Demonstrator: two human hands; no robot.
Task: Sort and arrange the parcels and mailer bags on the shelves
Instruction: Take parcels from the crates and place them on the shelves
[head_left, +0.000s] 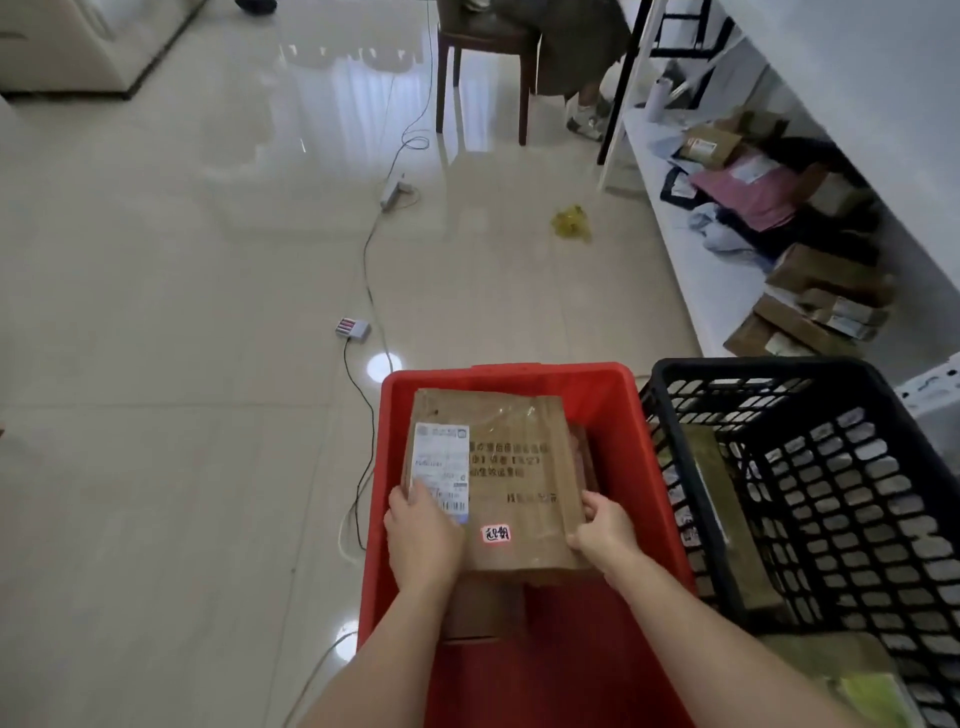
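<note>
Gripping a flat brown cardboard parcel (511, 478) by its near corners, both hands reach down into a red plastic crate (641, 467) that stands on the glossy beige tiled floor (182, 364). The left hand (423, 538) lies over the parcel's near left corner, fingers covering the lower end of a white shipping label (440, 467); the right hand (605, 525) curls round the near right corner, thumb on top. A small white sticker with red edging (496, 533) sits near the parcel's near edge, between the hands. The parcel lies over other brown boxes (480, 608) inside the crate.

Just beside the crate's right wall stands a black plastic lattice basket (831, 467) with a long brown box (727, 514) in it. Beyond it, along the right, a white low shelf (675, 244) carries a loose heap of cardboard parcels (826, 306) towards its near end and a pink mailer bag (748, 192) further along. A crumpled yellow wrapper (571, 223) lies on the floor near the shelf's front edge, and a black cable (366, 270) runs across the tiles to the left of the crate.
</note>
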